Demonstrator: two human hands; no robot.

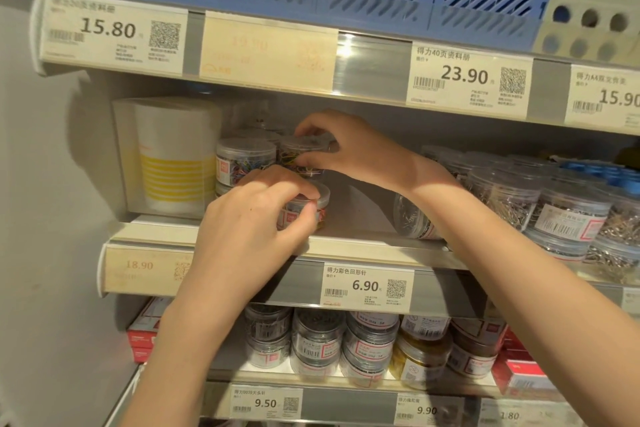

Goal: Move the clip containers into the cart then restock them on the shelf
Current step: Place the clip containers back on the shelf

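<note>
Round clear containers of coloured clips stand stacked on the middle shelf (363, 248). My left hand (252, 218) grips a lower container (320, 199) at the shelf front, fingers curled over its lid. My right hand (349, 149) holds an upper container (301, 149) sitting on top of it, thumb and fingers round its sides. Another stacked clip container (242, 158) stands just left of these. No cart is in view.
A white and yellow striped pack (176, 152) fills the shelf's left end. Jars of silver clips (568, 208) crowd the right side, one lying tipped (412, 218) behind my right forearm. More jars (318, 343) and red boxes (519, 367) sit on the shelf below.
</note>
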